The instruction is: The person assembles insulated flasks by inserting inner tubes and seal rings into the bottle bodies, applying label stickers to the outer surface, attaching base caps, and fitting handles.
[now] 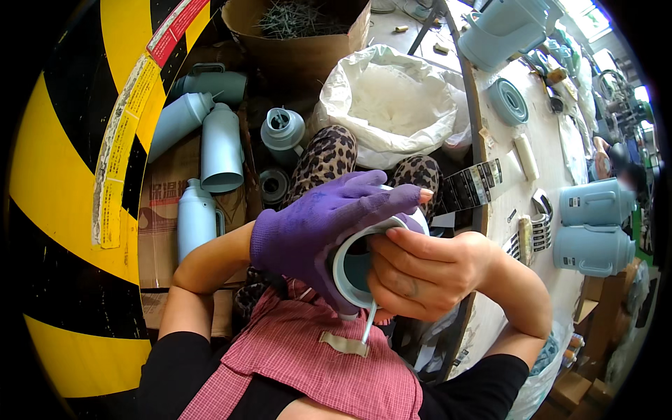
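Observation:
In front of my apron, my left hand (315, 217) wears a purple glove with a bare fingertip showing. It is wrapped round the outside of a pale blue flask casing (355, 269), whose round open end is tilted toward me. My bare right hand (434, 273) is closed at the casing's rim, some of its fingers over the opening. A thin pale rod (369, 323) sticks down from beside the right fingers; how it is attached is hidden. The casing's far end is mostly covered by the glove.
Several blue flask casings (222, 150) lie and stand at left on cardboard, beside a black-and-yellow striped panel (70, 189). Beyond my knees are a white lined sack (392, 98) and a carton (301, 52) of thin spiky pieces. A worktable (504, 203) at right holds blue jugs (595, 248) and label strips (476, 183).

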Action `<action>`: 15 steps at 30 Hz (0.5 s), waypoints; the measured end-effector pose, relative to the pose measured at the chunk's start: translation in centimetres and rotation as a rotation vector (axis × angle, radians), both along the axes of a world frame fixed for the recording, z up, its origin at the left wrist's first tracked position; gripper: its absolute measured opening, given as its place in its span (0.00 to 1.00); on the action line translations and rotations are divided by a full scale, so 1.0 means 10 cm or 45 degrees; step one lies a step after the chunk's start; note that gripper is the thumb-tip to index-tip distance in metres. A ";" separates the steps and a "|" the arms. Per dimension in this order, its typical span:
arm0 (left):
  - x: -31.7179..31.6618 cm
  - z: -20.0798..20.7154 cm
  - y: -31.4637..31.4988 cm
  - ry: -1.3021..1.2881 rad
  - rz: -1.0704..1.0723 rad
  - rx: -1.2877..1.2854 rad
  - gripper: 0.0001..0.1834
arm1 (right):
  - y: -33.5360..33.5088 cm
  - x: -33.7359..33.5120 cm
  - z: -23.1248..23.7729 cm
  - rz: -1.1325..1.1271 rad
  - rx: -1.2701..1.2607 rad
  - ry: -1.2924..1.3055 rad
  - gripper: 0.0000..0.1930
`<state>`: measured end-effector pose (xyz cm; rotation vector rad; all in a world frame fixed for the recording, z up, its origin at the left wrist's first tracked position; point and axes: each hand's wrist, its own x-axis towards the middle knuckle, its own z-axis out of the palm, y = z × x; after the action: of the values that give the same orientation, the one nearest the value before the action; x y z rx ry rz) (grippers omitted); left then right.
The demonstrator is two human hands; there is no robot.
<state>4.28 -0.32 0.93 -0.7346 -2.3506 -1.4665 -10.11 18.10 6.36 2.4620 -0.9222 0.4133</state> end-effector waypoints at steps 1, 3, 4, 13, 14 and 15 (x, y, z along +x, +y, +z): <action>-0.02 -0.02 0.00 0.048 -0.008 -0.027 0.72 | 0.00 -0.01 -0.03 0.012 -0.007 -0.029 0.15; -0.05 -0.04 0.03 0.110 0.008 -0.025 0.72 | 0.02 -0.02 -0.09 0.075 0.068 0.015 0.11; -0.06 -0.05 0.04 0.069 -0.016 -0.049 0.72 | 0.02 -0.01 -0.13 0.082 0.095 -0.029 0.16; -0.11 0.10 -0.27 0.386 0.424 0.062 0.65 | -0.12 -0.28 0.26 -0.262 0.105 -0.237 0.20; -0.18 0.17 -0.46 0.462 0.587 0.050 0.62 | -0.14 -0.36 0.30 -0.429 0.035 -0.321 0.20; -0.30 0.24 -0.70 0.526 0.756 0.025 0.59 | -0.17 -0.45 0.31 -0.533 -0.087 -0.598 0.22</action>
<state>1.27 -7.31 3.36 -0.2545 -1.9870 -0.9689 -14.56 16.40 9.46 2.0636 -1.5427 0.8710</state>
